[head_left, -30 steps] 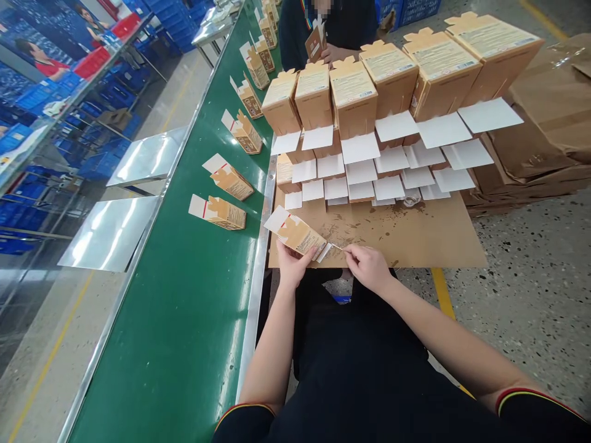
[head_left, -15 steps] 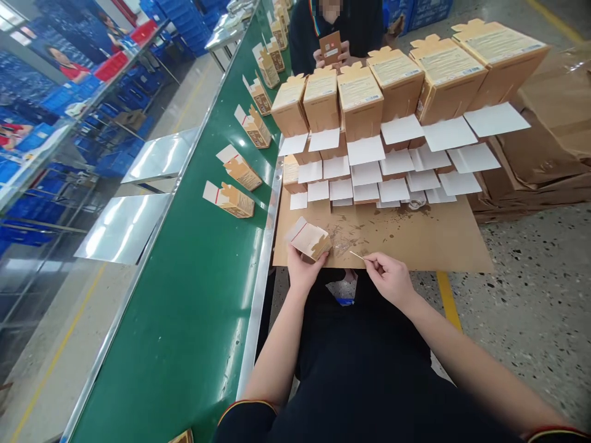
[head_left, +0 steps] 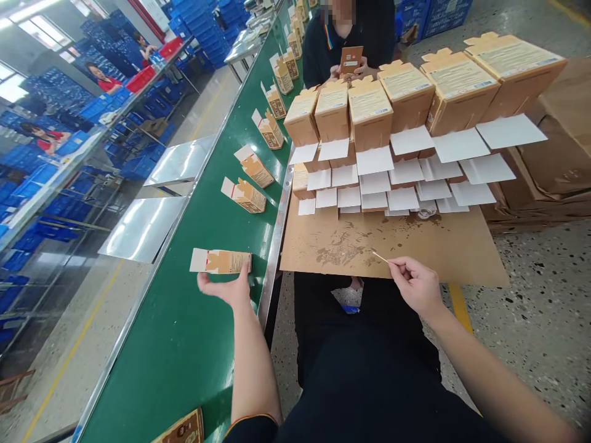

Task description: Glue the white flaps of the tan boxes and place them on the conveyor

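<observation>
My left hand (head_left: 228, 285) reaches over the green conveyor belt (head_left: 184, 344) and touches the near edge of a small tan carton (head_left: 221, 261) with a white flap, which lies flat on the belt. Its fingers are spread along the carton. My right hand (head_left: 415, 286) hovers at the near edge of the stained cardboard sheet (head_left: 438, 246), pinching a thin stick (head_left: 381, 257) that points left. Rows of upright tan cartons (head_left: 369, 114) with white flaps hanging down stand stacked at the back of the sheet.
Several more cartons (head_left: 244, 194) lie in a line up the belt. A co-worker (head_left: 351, 37) in dark clothes holds a carton behind the stack. Brown cardboard piles (head_left: 554, 160) lie at right, blue crates (head_left: 60, 98) on racks at left. Another carton corner (head_left: 180, 427) shows near me.
My left hand carried the carton from the cardboard sheet leftward onto the belt and laid it flat. My right hand stayed near the sheet's front edge with the stick.
</observation>
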{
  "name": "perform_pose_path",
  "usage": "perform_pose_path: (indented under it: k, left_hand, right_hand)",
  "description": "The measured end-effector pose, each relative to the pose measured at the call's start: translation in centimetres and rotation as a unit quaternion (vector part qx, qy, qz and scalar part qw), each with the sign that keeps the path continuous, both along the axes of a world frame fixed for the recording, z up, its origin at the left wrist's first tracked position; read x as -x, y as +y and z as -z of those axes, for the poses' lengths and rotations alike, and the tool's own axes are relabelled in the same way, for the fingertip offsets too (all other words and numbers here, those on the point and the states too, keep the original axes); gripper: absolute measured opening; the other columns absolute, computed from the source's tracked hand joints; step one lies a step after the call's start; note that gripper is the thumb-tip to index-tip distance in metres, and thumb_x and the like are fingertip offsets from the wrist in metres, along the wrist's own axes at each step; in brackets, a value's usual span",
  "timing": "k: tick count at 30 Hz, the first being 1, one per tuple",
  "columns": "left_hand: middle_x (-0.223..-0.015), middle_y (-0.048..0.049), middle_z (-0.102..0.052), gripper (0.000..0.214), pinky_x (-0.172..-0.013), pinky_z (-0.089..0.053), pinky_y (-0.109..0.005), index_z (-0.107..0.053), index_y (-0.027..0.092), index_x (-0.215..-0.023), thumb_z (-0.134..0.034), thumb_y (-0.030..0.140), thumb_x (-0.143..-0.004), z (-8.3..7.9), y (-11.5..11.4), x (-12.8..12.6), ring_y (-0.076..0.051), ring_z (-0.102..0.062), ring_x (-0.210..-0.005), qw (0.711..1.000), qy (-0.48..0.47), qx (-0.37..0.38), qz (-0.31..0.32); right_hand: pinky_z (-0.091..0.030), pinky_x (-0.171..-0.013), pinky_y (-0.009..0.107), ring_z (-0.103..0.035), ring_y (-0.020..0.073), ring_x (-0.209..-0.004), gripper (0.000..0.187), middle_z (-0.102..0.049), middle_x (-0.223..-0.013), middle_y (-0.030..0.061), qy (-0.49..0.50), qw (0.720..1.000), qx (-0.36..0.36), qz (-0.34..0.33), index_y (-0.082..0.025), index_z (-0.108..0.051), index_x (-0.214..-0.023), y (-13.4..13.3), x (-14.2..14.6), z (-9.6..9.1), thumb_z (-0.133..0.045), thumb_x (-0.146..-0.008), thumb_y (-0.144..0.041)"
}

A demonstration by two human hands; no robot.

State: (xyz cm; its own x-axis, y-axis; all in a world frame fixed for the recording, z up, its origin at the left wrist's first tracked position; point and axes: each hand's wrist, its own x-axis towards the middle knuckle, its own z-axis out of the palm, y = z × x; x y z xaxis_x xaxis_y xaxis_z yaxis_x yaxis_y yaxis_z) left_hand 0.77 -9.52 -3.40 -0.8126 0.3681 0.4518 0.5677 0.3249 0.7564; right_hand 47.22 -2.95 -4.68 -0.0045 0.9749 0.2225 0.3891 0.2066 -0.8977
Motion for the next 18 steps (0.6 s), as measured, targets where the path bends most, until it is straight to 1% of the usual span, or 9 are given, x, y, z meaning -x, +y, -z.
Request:
perform_pose_path:
  k: [2, 3, 4, 6, 8, 10, 12, 14, 18]
  left_hand:
    - [-0.148, -0.0163, -0.046, 0.088, -0.132, -0.043, -0.070, -0.038, 0.025, -0.142, -0.093, 0.032, -0.074, 0.1, 0.6, -2.0, -0.042, -0.051, -0.150, 0.990, 0.122, -0.054, -0.038]
    - [-0.143, -0.0156, -0.051, 0.074, -0.129, -0.046, -0.069, -0.045, 0.024, -0.138, -0.089, 0.030, -0.078, 0.0, 1.3, -3.2, -0.041, -0.055, -0.145, 0.986, 0.156, -0.065, -0.005]
    - [-0.139, -0.0151, -0.055, 0.060, -0.127, -0.048, -0.068, -0.051, 0.024, -0.134, -0.083, 0.029, -0.084, -0.1, 2.4, -4.6, -0.040, -0.059, -0.141, 0.981, 0.170, -0.055, 0.071]
    - [-0.135, -0.0155, -0.065, 0.040, -0.126, -0.049, -0.063, -0.062, 0.024, -0.132, -0.073, 0.028, -0.094, -0.3, 5.8, -7.5, -0.037, -0.064, -0.139, 0.952, 0.156, 0.003, 0.263]
    - [-0.148, -0.0182, -0.068, 0.042, -0.131, -0.046, -0.060, -0.067, 0.024, -0.142, -0.067, 0.028, -0.100, -0.4, 9.8, -10.4, -0.036, -0.062, -0.148, 0.905, 0.125, 0.080, 0.398]
    - [-0.163, -0.0194, -0.064, 0.051, -0.135, -0.040, -0.061, -0.065, 0.023, -0.154, -0.065, 0.029, -0.103, -0.4, 13.4, -12.8, -0.037, -0.055, -0.159, 0.878, 0.112, 0.164, 0.436]
    - [-0.169, -0.0191, -0.062, 0.054, -0.137, -0.034, -0.064, -0.063, 0.023, -0.158, -0.063, 0.030, -0.105, -0.2, 15.1, -14.5, -0.038, -0.051, -0.164, 0.862, 0.111, 0.249, 0.426]
    - [-0.165, -0.0178, -0.067, 0.046, -0.135, -0.034, -0.064, -0.068, 0.025, -0.152, -0.061, 0.030, -0.107, 0.1, 14.5, -15.6, -0.038, -0.057, -0.159, 0.854, 0.118, 0.299, 0.408]
    - [-0.120, -0.0122, -0.084, 0.023, -0.114, -0.050, -0.055, -0.079, 0.027, -0.111, -0.057, 0.028, -0.109, 0.4, 8.5, -15.7, -0.033, -0.076, -0.118, 0.863, 0.124, 0.269, 0.409]
  right_hand:
    - [-0.045, -0.051, 0.028, -0.052, 0.0140, -0.051, 0.035, -0.058, -0.061, -0.0009, -0.006, 1.000, -0.003, 0.016, -0.024, -0.081, -0.087, -0.1, -0.8, 0.1, -0.071, -0.105, -0.052]
    - [-0.045, -0.051, 0.028, -0.052, 0.0142, -0.051, 0.036, -0.059, -0.062, -0.0006, -0.008, 1.000, -0.004, 0.023, -0.024, -0.082, -0.087, -0.2, -1.1, 0.2, -0.072, -0.106, -0.053]
    - [-0.045, -0.051, 0.028, -0.053, 0.0144, -0.052, 0.038, -0.060, -0.062, -0.0001, -0.010, 1.000, -0.004, 0.029, -0.023, -0.081, -0.087, -0.2, -1.4, 0.2, -0.072, -0.106, -0.055]
    - [-0.047, -0.051, 0.028, -0.053, 0.0145, -0.052, 0.042, -0.061, -0.062, 0.0006, -0.011, 0.999, -0.004, 0.035, -0.023, -0.081, -0.085, 0.1, -1.5, 0.1, -0.072, -0.106, -0.059]
    - [-0.047, -0.051, 0.028, -0.053, 0.0143, -0.052, 0.045, -0.061, -0.062, 0.0007, -0.009, 0.999, -0.004, 0.035, -0.023, -0.081, -0.085, 0.5, -1.2, -0.1, -0.072, -0.105, -0.062]
    - [-0.048, -0.051, 0.027, -0.054, 0.0143, -0.053, 0.046, -0.062, -0.063, 0.0009, 0.000, 1.000, -0.005, 0.029, -0.022, -0.081, -0.086, 0.9, -0.8, -0.4, -0.072, -0.105, -0.063]
    - [-0.050, -0.052, 0.027, -0.057, 0.0145, -0.055, 0.045, -0.064, -0.066, 0.0016, 0.012, 1.000, -0.005, 0.023, -0.022, -0.082, -0.087, 1.0, -0.7, -0.8, -0.073, -0.105, -0.063]
    - [-0.051, -0.053, 0.027, -0.059, 0.0147, -0.057, 0.044, -0.065, -0.067, 0.0020, 0.017, 0.999, -0.004, 0.031, -0.022, -0.082, -0.088, 0.8, -1.2, -0.9, -0.072, -0.105, -0.062]
    - [-0.051, -0.053, 0.029, -0.060, 0.0157, -0.057, 0.043, -0.067, -0.067, 0.0029, 0.000, 0.997, 0.001, 0.079, -0.023, -0.083, -0.091, -0.2, -3.5, -0.8, -0.073, -0.105, -0.062]
